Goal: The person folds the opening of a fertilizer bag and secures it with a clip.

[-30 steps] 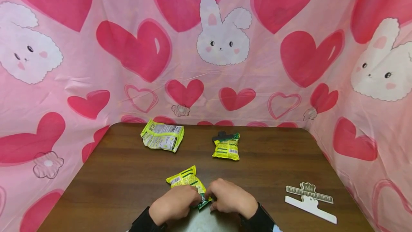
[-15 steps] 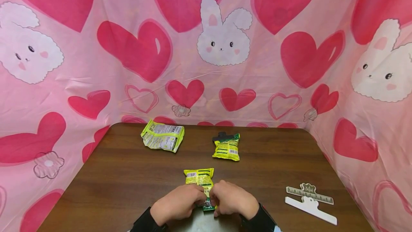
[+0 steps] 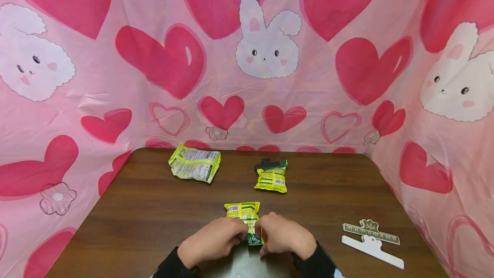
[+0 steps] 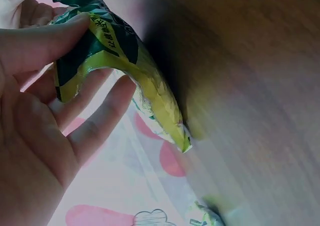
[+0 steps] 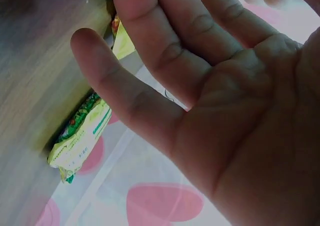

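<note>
A yellow snack packet with a green end (image 3: 243,212) lies near the front middle of the table. My left hand (image 3: 214,236) pinches it near the green end; in the left wrist view the thumb (image 4: 70,33) presses its face and the other fingers lie behind. My right hand (image 3: 287,235) is at the packet's right edge, index finger touching it, thumb apart below. In the right wrist view the fingers of that hand (image 5: 145,106) look nearly straight; its thumb and index contact are hidden there.
At the back left lies a bigger green-yellow bag (image 3: 196,164). Another yellow packet (image 3: 272,179) with a black clip (image 3: 266,164) lies at back centre. Two long clips, one patterned (image 3: 370,230) and one white (image 3: 372,250), lie on the right. A pink heart-print cloth (image 3: 266,93) surrounds the table.
The packet has turned from tilted to nearly straight and shifted right. My left hand has moved right with it. My right hand has moved slightly right, its thumb spreading from the packet.
</note>
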### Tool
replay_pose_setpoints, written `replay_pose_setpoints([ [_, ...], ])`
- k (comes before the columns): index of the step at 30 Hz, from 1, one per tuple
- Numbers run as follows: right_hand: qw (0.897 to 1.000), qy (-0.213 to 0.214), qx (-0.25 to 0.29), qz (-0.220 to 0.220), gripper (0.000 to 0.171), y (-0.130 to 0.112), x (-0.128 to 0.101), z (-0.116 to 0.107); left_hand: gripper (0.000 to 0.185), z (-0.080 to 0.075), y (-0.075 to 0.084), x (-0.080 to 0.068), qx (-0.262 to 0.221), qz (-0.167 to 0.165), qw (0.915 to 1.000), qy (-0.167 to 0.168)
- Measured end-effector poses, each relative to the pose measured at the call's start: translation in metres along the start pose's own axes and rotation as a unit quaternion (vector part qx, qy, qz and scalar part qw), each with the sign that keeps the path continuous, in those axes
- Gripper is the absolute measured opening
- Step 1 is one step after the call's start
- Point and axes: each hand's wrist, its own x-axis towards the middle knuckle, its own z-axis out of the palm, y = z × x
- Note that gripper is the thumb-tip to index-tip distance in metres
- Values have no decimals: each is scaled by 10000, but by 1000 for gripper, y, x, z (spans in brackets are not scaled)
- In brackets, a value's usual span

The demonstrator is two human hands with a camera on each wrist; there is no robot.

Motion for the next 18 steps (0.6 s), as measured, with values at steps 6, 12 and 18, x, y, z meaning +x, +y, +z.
replay_pose_setpoints([
  [6, 9992, 191, -42, -348, 12, 4, -2, -5, 28, -4, 4, 0, 155, -128, 9995, 247],
  [12, 9928, 677, -109, -983, 4, 9, -6, -10, 21, -10, 7, -3, 259, -265, 9964, 760],
  [18, 9836, 1142, 228, -1380, 4, 14, -8, -15, 20, -16, 10, -5, 252, -364, 9908, 1280],
])
